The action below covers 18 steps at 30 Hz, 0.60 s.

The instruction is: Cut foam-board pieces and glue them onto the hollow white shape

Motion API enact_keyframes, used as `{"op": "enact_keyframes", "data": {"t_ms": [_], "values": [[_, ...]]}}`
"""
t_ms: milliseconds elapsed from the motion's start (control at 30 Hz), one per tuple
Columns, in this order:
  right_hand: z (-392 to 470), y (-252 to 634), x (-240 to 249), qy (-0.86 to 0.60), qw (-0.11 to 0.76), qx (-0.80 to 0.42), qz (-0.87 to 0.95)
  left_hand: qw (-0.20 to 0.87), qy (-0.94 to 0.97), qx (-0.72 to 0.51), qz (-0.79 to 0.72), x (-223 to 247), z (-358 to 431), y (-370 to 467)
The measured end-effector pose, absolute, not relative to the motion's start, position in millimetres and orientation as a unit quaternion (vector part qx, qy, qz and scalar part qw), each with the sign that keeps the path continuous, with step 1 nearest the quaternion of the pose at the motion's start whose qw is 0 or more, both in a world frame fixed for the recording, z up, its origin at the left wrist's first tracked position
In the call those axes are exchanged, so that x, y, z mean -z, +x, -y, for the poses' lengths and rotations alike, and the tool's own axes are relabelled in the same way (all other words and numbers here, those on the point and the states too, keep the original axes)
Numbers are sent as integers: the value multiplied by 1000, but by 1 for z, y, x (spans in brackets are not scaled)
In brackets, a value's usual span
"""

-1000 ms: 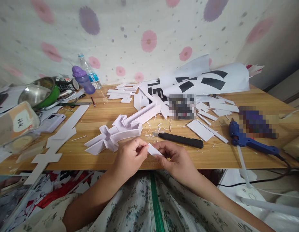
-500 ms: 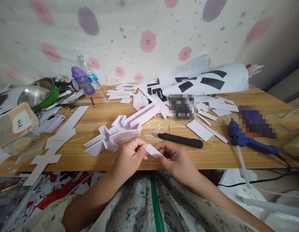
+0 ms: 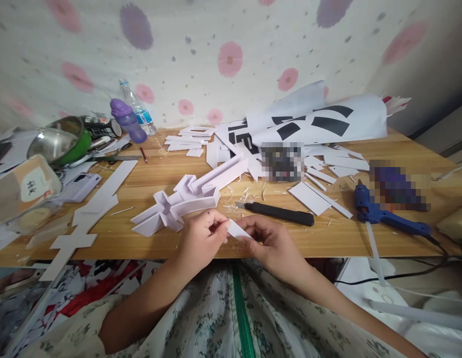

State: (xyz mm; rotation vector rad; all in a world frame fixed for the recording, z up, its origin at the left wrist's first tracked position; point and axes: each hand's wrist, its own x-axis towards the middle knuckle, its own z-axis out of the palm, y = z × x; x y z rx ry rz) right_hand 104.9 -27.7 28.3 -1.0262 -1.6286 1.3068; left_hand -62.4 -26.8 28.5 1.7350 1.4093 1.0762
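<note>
A small white foam-board strip (image 3: pixel 238 230) is held between my two hands near the table's front edge. My left hand (image 3: pixel 204 236) pinches its left end between thumb and fingers. My right hand (image 3: pixel 270 241) is closed on the other end, thumb on top. Just behind my hands lies a black utility knife (image 3: pixel 279 213), its blade out and pointing left. To the left of the knife stands a white walled form (image 3: pixel 195 196) built from upright strips, open on top.
A blue hot glue gun (image 3: pixel 387 214) rests at the right. White flat pieces (image 3: pixel 313 198) lie behind the knife, and a long cut-out shape (image 3: pixel 85 219) overhangs the front edge at left. A purple cup (image 3: pixel 129 122) and a water bottle (image 3: pixel 141 112) stand against the wall.
The strip has tilted slightly between my fingers, so its top face looks narrower. Both hands keep their hold on it. The view has shifted a little.
</note>
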Motion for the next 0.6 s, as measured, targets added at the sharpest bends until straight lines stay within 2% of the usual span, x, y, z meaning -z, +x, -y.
{"op": "enact_keyframes", "data": {"t_ms": [167, 467, 600], "values": [[27, 105, -28, -396, 395, -543, 627, 312, 664, -408, -544, -30, 27, -63], [26, 106, -27, -405, 395, -536, 627, 399, 626, -412, -527, -32, 27, -65], [27, 105, -28, -406, 388, -538, 629, 383, 629, -417, -532, -28, 27, -63]]}}
